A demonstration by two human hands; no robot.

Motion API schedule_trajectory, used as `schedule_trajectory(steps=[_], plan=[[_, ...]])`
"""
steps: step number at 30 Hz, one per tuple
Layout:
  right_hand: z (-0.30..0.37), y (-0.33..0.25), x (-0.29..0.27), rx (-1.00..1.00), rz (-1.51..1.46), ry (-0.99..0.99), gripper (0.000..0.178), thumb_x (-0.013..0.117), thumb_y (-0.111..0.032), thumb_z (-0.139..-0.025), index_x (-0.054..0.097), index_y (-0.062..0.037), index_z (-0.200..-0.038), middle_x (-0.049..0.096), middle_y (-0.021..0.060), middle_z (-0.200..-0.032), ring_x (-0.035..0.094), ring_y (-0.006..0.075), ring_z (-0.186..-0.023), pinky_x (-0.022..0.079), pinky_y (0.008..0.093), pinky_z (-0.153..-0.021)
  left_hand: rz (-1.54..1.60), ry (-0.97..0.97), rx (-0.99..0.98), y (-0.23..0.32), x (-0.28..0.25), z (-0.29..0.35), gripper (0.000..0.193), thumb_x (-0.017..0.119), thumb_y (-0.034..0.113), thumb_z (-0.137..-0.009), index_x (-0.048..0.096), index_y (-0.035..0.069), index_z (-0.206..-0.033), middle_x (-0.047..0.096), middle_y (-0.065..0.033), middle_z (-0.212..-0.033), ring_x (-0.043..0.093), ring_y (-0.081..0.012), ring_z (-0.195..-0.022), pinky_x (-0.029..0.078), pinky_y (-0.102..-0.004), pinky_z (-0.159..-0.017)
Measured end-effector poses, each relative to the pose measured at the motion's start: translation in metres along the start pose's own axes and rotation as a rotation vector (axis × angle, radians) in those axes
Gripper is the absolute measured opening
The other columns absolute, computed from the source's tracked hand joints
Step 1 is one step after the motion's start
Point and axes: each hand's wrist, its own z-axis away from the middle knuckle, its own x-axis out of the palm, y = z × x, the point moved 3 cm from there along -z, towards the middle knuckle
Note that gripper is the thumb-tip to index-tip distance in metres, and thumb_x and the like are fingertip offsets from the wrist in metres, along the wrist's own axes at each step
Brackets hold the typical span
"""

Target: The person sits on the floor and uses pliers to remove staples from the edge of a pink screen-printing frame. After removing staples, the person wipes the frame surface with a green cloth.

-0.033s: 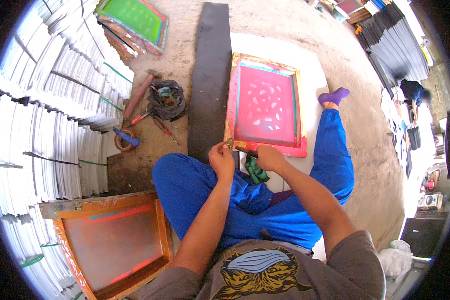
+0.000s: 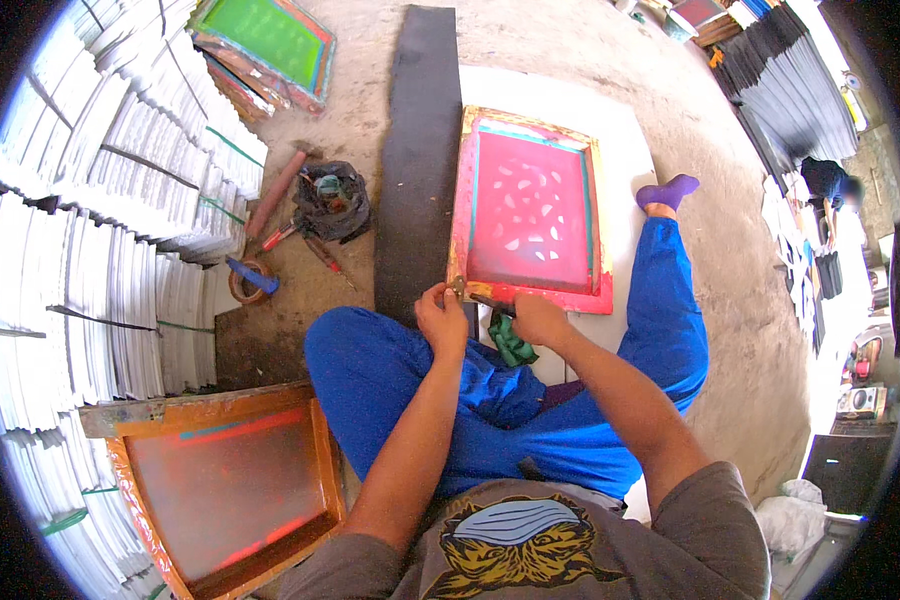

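A wooden screen-printing frame [image 2: 604, 225] with pink mesh and scattered pale shapes lies before me on a white board [image 2: 625, 150]. By its near left corner, my left hand [image 2: 443, 318] pinches a small brassy metal piece [image 2: 457, 285]. My right hand [image 2: 542, 320] is closed on a dark, narrow tool [image 2: 491, 303], its end pointing at the left fingers; its exact kind is unclear. Beneath the right hand, a crumpled green cloth [image 2: 511, 343] rests between my legs. The frame's corner touches or nearly touches the metal piece.
A black strip [image 2: 415, 150] runs along the frame's left. Farther left are a black bag [image 2: 332, 205], a tape roll [image 2: 245, 281] and a red-handled tool [image 2: 328, 257]. Another frame [image 2: 150, 500] stands at my near left, beside tied white stacks [image 2: 100, 330]. A person [image 2: 825, 190] is at far right.
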Motion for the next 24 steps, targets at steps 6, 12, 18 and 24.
schedule_trajectory(steps=[6,12,18,24], plan=[[0.008,0.004,0.023,0.028,-0.228,0.11,0.031,0.065,-0.015,-0.079,0.063,0.0008,-0.106,0.068,0.0266,-0.1,0.066,0.044,-0.096,0.052,0.053,-0.087,-0.22,-0.048,0.076,-0.001,0.003,-0.003,0.03,0.069,0.012,-0.086,0.07,-0.002,-0.114,0.065,-0.0207,-0.103,0.063,-0.0367,-0.099,0.049,-0.0434,-0.089],[0.006,0.01,0.033,-0.04,-0.314,0.171,0.033,0.068,-0.018,-0.079,0.064,-0.0017,-0.107,0.068,0.0262,-0.101,0.065,0.0438,-0.099,0.052,0.0523,-0.087,-0.286,-0.079,0.058,-0.003,0.003,-0.004,0.032,0.071,0.012,-0.086,0.071,0.0,-0.115,0.066,-0.0217,-0.103,0.064,-0.0377,-0.098,0.05,-0.0433,-0.089],[0.009,0.032,0.046,-0.158,-0.6,0.181,0.034,0.069,-0.019,-0.081,0.066,-0.0024,-0.11,0.069,0.0247,-0.101,0.067,0.0397,-0.099,0.052,0.0473,-0.087,-0.312,-0.007,0.105,0.002,0.0,-0.001,0.03,0.071,0.014,-0.086,0.072,0.0,-0.112,0.066,-0.0203,-0.102,0.065,-0.035,-0.098,0.05,-0.0429,-0.089],[0.016,0.024,0.035,-0.225,-0.682,0.211,0.029,0.072,-0.017,-0.08,0.067,-0.0007,-0.103,0.067,0.019,-0.086,0.067,0.0293,-0.082,0.051,0.0397,-0.077,0.034,-0.122,0.073,0.036,-0.006,0.004,0.025,0.069,0.022,-0.092,0.071,-0.002,-0.101,0.067,-0.0079,-0.085,0.063,-0.0213,-0.077,0.051,-0.033,-0.075]])
